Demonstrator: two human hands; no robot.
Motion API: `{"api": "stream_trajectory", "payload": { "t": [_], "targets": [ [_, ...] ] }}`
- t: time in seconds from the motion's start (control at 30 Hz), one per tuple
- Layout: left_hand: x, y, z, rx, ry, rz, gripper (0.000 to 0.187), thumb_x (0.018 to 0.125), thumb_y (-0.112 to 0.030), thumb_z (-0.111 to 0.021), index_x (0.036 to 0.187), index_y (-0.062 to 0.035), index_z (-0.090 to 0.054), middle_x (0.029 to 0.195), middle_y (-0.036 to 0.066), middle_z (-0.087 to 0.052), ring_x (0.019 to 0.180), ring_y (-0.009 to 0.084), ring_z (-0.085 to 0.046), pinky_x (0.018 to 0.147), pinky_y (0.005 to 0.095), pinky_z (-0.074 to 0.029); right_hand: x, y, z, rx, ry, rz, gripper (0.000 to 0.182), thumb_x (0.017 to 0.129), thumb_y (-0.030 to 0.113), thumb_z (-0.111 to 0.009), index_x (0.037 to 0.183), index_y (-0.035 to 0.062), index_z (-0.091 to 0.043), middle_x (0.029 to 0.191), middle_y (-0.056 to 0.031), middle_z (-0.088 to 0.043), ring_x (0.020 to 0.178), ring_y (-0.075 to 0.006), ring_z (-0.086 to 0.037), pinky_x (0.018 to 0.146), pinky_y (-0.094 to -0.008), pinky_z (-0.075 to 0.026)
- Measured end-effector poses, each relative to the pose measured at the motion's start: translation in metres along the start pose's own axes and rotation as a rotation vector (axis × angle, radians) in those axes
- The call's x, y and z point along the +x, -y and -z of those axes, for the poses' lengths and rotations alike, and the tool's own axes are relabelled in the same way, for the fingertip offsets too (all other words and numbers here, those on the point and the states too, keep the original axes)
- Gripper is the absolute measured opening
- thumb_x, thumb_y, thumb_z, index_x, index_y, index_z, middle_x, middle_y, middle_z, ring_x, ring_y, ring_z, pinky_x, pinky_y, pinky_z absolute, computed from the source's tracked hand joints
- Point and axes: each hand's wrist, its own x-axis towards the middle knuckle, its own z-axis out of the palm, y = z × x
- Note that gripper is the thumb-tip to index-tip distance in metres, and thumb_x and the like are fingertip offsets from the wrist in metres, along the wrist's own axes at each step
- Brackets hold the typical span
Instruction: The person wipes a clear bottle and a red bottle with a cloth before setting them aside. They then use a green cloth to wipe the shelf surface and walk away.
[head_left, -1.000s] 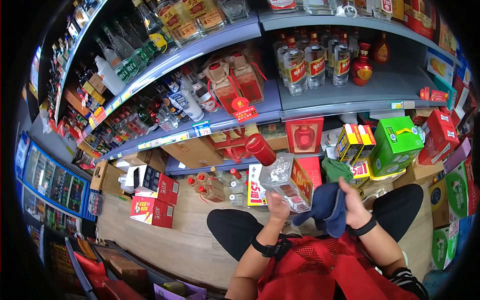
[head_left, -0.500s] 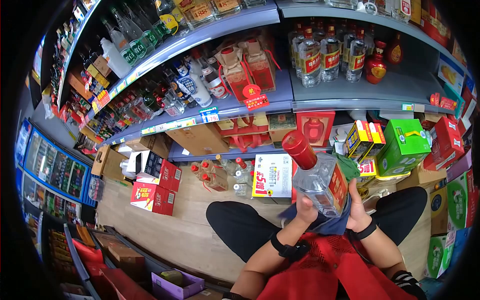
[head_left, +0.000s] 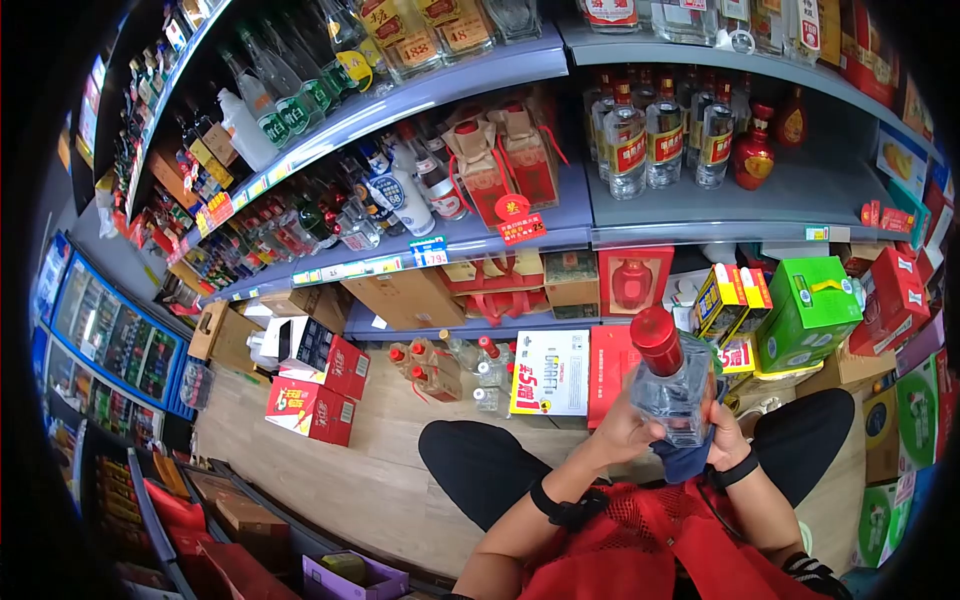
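Observation:
A large clear glass liquor bottle (head_left: 672, 400) with a red cap is held in front of my lap, cap end pointing up and away from me. My left hand (head_left: 628, 432) is closed round its lower left side. Closed at the lower right side, my right hand (head_left: 728, 438) presses a dark blue cloth (head_left: 686, 461) to the glass. The cloth hangs below the bottle between both hands, and the fingers behind it are hidden. Past the bottle, a flat red box (head_left: 610, 368) lies beside a white carton (head_left: 552, 372) with a yellow corner.
Several small bottles (head_left: 487, 375) and paper-wrapped bottles (head_left: 436, 378) stand on the floor. Red boxes (head_left: 310, 408) sit farther left. Shelves (head_left: 690, 232) full of bottles rise ahead. A green box (head_left: 808, 310) and other cartons crowd the right. My bent legs (head_left: 475, 465) flank the work.
The bottle has moved right and turned, so its red label no longer faces me. Both hands have shifted with it, and the red box behind is now exposed. The view has shifted slightly.

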Motion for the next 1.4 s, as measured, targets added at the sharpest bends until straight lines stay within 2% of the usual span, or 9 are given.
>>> {"api": "stream_trajectory", "payload": {
  "t": [0.13, 0.23, 0.33, 0.4, 0.67, 0.87, 1.17, 1.33, 1.4],
  "targets": [
    [0.003, -0.034, 0.000, -0.040, -0.012, 0.107, 0.095, 0.076, -0.044, -0.071, 0.140, 0.0028, -0.018, 0.138, 0.017, -0.035, 0.132, 0.0266, -0.030, 0.109, 0.0393, -0.020, -0.002, 0.011, 0.000, 0.121, 0.054, -0.028, 0.071, 0.078, 0.031, -0.072, 0.133, 0.0017, -0.038, 0.128, -0.0151, -0.052, 0.114, -0.0281, -0.053, 0.097, -0.0436, -0.044],
    [0.003, -0.064, 0.003, -0.048, -0.118, -0.034, 0.096, 0.073, -0.022, -0.077, 0.141, 0.0049, -0.014, 0.137, 0.016, -0.036, 0.128, 0.0229, -0.035, 0.107, 0.0378, -0.026, -0.001, 0.018, 0.005, 0.027, 0.036, 0.022, 0.076, 0.077, 0.030, -0.072, 0.136, 0.0023, -0.033, 0.131, -0.0154, -0.048, 0.114, -0.0283, -0.053, 0.096, -0.0432, -0.044],
    [0.000, -0.102, 0.004, -0.228, -0.110, 0.217, 0.093, 0.075, -0.006, -0.074, 0.143, 0.0041, -0.011, 0.142, 0.014, -0.028, 0.129, 0.0198, -0.032, 0.105, 0.0346, -0.030, 0.000, 0.028, -0.006, -0.064, -0.002, 0.019, 0.069, 0.074, 0.023, -0.075, 0.130, 0.0056, -0.038, 0.125, -0.0147, -0.051, 0.111, -0.0269, -0.055, 0.095, -0.0418, -0.046],
    [-0.003, -0.086, 0.003, -0.090, -0.292, 0.254, 0.086, 0.075, -0.022, -0.077, 0.137, 0.0054, -0.024, 0.123, 0.012, -0.049, 0.113, 0.0171, -0.048, 0.096, 0.0304, -0.039, 0.000, 0.030, -0.010, -0.160, -0.022, 0.048, 0.063, 0.072, 0.020, -0.077, 0.124, 0.0076, -0.042, 0.120, -0.0132, -0.054, 0.109, -0.0256, -0.056, 0.094, -0.0409, -0.046],
    [-0.013, -0.047, 0.014, -0.396, -0.445, 0.446, 0.076, 0.077, -0.016, -0.075, 0.135, 0.0061, -0.030, 0.116, 0.011, -0.052, 0.100, 0.0151, -0.055, 0.078, 0.0260, -0.049, 0.010, 0.016, 0.003, -0.294, -0.141, 0.023, 0.059, 0.074, 0.016, -0.075, 0.123, 0.0081, -0.043, 0.115, -0.0101, -0.056, 0.107, -0.0223, -0.056, 0.093, -0.0386, -0.046],
    [-0.019, -0.030, 0.009, 0.259, -0.483, 0.211, 0.076, 0.073, -0.011, -0.076, 0.133, 0.0062, -0.033, 0.117, 0.012, -0.053, 0.107, 0.0167, -0.051, 0.092, 0.0310, -0.043, 0.018, 0.006, 0.003, -0.181, -0.186, 0.000, 0.051, 0.081, 0.018, -0.069, 0.124, 0.0020, -0.046, 0.116, -0.0119, -0.058, 0.104, -0.0234, -0.059, 0.091, -0.0389, -0.048],
    [-0.025, -0.072, 0.037, 0.393, -0.433, 0.193, 0.086, 0.068, -0.019, -0.081, 0.135, 0.0041, -0.031, 0.122, 0.013, -0.050, 0.113, 0.0186, -0.049, 0.096, 0.0314, -0.039, 0.043, 0.006, -0.008, -0.340, -0.293, 0.006, 0.023, 0.084, 0.007, -0.064, 0.104, 0.0003, -0.056, 0.091, -0.0102, -0.064, 0.078, -0.0216, -0.064, 0.071, -0.0349, -0.054],
    [-0.050, -0.102, 0.082, 0.455, -0.634, 0.001, 0.085, 0.067, -0.016, -0.081, 0.135, 0.0018, -0.033, 0.118, 0.015, -0.053, 0.107, 0.0188, -0.053, 0.093, 0.0325, -0.042, 0.050, 0.041, -0.035, -0.115, -0.249, 0.049, 0.026, 0.085, 0.011, -0.061, 0.108, -0.0009, -0.056, 0.102, -0.0140, -0.063, 0.092, -0.0252, -0.063, 0.085, -0.0398, -0.051],
    [-0.065, -0.120, 0.103, 0.540, -0.726, 0.025, 0.087, 0.066, -0.004, -0.079, 0.137, 0.0028, -0.028, 0.125, 0.013, -0.048, 0.113, 0.0214, -0.050, 0.097, 0.0341, -0.041, 0.046, 0.060, -0.038, -0.096, -0.287, 0.140, 0.027, 0.085, 0.012, -0.061, 0.109, 0.0000, -0.056, 0.105, -0.0133, -0.063, 0.096, -0.0250, -0.062, 0.089, -0.0398, -0.048]
  ]
}}
